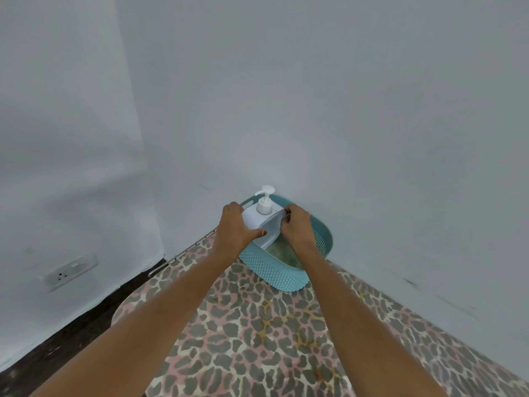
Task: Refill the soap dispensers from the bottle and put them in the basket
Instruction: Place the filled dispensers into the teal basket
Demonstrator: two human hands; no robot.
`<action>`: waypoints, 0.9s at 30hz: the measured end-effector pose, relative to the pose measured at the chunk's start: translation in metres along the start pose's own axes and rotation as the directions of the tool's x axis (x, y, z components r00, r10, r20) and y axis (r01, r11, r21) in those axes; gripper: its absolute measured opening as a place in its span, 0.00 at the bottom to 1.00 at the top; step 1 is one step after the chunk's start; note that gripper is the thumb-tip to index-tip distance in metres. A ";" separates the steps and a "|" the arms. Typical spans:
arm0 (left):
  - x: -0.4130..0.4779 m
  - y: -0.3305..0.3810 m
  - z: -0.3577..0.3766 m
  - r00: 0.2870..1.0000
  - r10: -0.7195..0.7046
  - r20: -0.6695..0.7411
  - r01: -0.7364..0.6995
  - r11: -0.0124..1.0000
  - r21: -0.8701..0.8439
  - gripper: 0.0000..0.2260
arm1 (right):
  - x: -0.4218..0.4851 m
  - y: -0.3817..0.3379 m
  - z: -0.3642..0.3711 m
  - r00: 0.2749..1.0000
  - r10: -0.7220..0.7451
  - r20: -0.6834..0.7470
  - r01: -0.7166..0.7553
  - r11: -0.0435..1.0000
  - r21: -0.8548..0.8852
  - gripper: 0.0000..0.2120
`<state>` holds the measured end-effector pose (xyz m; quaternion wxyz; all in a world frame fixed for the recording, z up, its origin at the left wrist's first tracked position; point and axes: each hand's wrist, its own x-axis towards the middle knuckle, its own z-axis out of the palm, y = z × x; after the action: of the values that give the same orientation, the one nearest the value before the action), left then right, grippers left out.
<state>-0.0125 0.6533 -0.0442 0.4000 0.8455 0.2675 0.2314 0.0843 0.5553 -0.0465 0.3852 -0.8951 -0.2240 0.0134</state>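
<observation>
Both hands are holding the white plastic pump soap dispenser [263, 217], pump uppermost, over the far end of the teal perforated plastic basket [274, 272]. The left hand [234, 229] is gripping the dispenser's left side, with its thumb lying across the front face. The right hand [296, 227] is pinching the dispenser's right edge with curled fingers. The dispenser is sitting between the two hands, its lower part dipping below the basket rim; whether it is touching the basket floor cannot be told. The basket is standing on the leopard-print table covering [257, 325], against the white wall [315, 110].
</observation>
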 end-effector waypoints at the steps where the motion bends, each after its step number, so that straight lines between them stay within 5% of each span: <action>1: 0.000 0.001 0.000 1.000 0.000 0.007 0.000 1.000 0.001 0.30 | 0.001 0.001 0.002 1.000 -0.007 0.020 0.007 1.000 0.007 0.11; 5: 0.000 0.003 0.000 1.000 -0.011 0.024 0.011 1.000 -0.005 0.33 | 0.001 0.004 0.006 0.994 -0.026 0.103 0.021 0.999 0.045 0.14; 11: -0.003 0.005 -0.003 0.999 -0.031 0.041 0.031 1.000 -0.001 0.34 | -0.008 0.000 -0.008 0.965 -0.035 0.261 0.064 0.993 -0.100 0.32; 18: -0.014 0.007 -0.005 0.999 -0.048 -0.002 0.048 0.999 0.022 0.31 | -0.047 -0.001 -0.048 0.996 -0.079 -0.039 0.081 0.995 0.054 0.15; 27: -0.052 0.036 0.007 0.974 0.078 -0.212 -0.046 0.987 0.152 0.23 | -0.125 0.031 -0.110 0.979 -0.082 -0.186 0.094 0.994 0.054 0.10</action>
<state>-0.0375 0.5972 -0.0283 0.2979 0.8501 0.2993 0.3146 0.0058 0.4105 -0.0092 0.4323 -0.8693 -0.2264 -0.0791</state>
